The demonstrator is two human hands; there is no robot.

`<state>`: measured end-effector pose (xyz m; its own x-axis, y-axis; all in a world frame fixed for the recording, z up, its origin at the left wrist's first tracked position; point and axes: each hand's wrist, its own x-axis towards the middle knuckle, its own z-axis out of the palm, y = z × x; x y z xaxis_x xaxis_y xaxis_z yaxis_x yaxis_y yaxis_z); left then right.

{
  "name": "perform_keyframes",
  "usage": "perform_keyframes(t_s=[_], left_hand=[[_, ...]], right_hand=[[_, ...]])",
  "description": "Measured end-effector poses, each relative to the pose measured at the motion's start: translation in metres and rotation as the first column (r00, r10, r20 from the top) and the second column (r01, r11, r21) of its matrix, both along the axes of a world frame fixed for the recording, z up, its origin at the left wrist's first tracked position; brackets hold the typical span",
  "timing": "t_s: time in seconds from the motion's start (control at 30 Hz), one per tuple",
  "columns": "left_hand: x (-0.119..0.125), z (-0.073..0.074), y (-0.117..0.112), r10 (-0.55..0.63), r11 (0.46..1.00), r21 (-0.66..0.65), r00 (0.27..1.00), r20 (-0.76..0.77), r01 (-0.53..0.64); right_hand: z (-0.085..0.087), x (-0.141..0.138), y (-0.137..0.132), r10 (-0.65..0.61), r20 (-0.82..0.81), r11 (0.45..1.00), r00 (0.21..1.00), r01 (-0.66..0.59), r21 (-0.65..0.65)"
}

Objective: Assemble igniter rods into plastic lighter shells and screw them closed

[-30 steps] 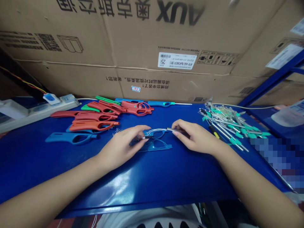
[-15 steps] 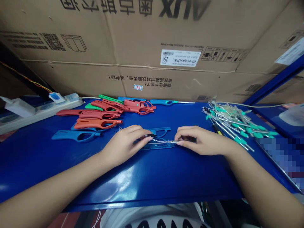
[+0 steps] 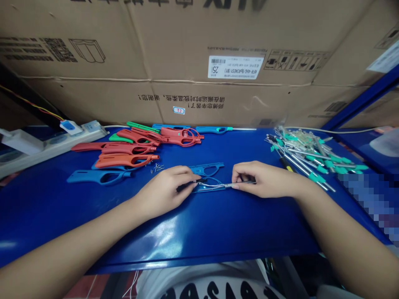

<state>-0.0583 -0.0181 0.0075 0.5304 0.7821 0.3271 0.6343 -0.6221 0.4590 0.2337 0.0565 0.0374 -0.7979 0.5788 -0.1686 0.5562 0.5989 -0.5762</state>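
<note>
Two blue lighter shell halves lie on the blue table between my hands. The farther shell half (image 3: 208, 169) is partly covered by my left hand (image 3: 166, 187); the nearer shell half (image 3: 210, 189) is under the wires. My left hand is closed at its edge, pinching a small black part (image 3: 202, 181) mostly hidden by the fingers. Thin white wires (image 3: 212, 185) run from it to a metal tube (image 3: 230, 185). My right hand (image 3: 262, 179) pinches this tube between thumb and fingers, at the right end of the shell.
Red, orange, green and blue lighter shells (image 3: 124, 147) are piled at left. Small screws or pins (image 3: 157, 167) lie beside my left hand. A lighter with a metal tube (image 3: 215, 129) lies behind, and metal tubes with green pieces (image 3: 314, 160) at right. A cardboard box (image 3: 181, 87) stands behind.
The metal tube in my right hand has come down to the right end of the nearer shell half. My left hand has lowered the black part slightly toward the shell. The view has tilted a little.
</note>
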Motion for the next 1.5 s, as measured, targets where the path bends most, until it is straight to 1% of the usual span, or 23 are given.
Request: perform_keyframes(t_s=[0.1, 0.2, 0.4, 0.53, 0.63, 0.73, 0.8, 0.9, 1.07, 1.23, 1.4, 1.5], left_hand=[[-0.001, -0.001, 0.001, -0.013, 1.000, -0.009, 0.999, -0.034, 0.013], [-0.002, -0.001, 0.002, -0.014, 1.000, -0.026, 0.998, -0.059, 0.012], [-0.004, -0.004, 0.005, -0.018, 1.000, -0.018, 0.998, -0.056, 0.017], [-0.004, -0.005, 0.006, -0.018, 1.000, -0.017, 0.998, -0.054, 0.017], [-0.004, -0.003, 0.004, -0.011, 1.000, -0.024, 0.998, -0.063, 0.009], [-0.004, 0.001, 0.003, -0.004, 0.999, -0.035, 0.998, -0.070, 0.002], [-0.003, 0.003, 0.001, -0.006, 0.999, -0.046, 0.997, -0.079, 0.002], [-0.003, 0.005, -0.002, 0.005, 0.998, -0.060, 0.993, -0.115, -0.012], [-0.004, 0.002, -0.002, 0.025, 0.996, -0.082, 0.984, -0.177, -0.040], [-0.003, 0.001, -0.003, 0.026, 0.995, -0.094, 0.979, -0.200, -0.045], [0.000, 0.002, -0.004, 0.023, 0.994, -0.097, 0.976, -0.215, -0.045], [0.001, 0.003, -0.005, 0.025, 0.994, -0.096, 0.976, -0.217, -0.046]], right_hand=[[-0.002, -0.001, 0.001, 0.000, 0.019, 1.000, 1.000, 0.000, -0.013], [-0.003, -0.003, 0.001, 0.008, 0.030, 1.000, 1.000, -0.009, 0.028], [-0.003, -0.006, -0.001, 0.070, 0.053, 0.977, 0.996, -0.079, 0.200], [-0.001, -0.008, -0.006, 0.105, 0.128, 0.932, 0.986, -0.142, 0.332], [0.001, -0.013, -0.011, 0.087, 0.211, 0.903, 0.974, -0.167, 0.396], [0.002, -0.017, -0.015, 0.057, 0.266, 0.913, 0.962, -0.159, 0.377], [0.003, -0.018, -0.016, 0.054, 0.267, 0.923, 0.962, -0.150, 0.354], [0.004, -0.017, -0.016, 0.060, 0.219, 0.932, 0.974, -0.133, 0.337], [0.004, -0.016, -0.016, 0.069, 0.094, 0.947, 0.993, -0.095, 0.306], [-0.005, -0.026, -0.020, 0.073, 0.011, 0.949, 0.997, -0.073, 0.307], [-0.016, -0.035, -0.020, 0.123, 0.006, 0.940, 0.992, -0.119, 0.320], [-0.021, -0.036, -0.019, 0.122, -0.013, 0.942, 0.992, -0.111, 0.317]])
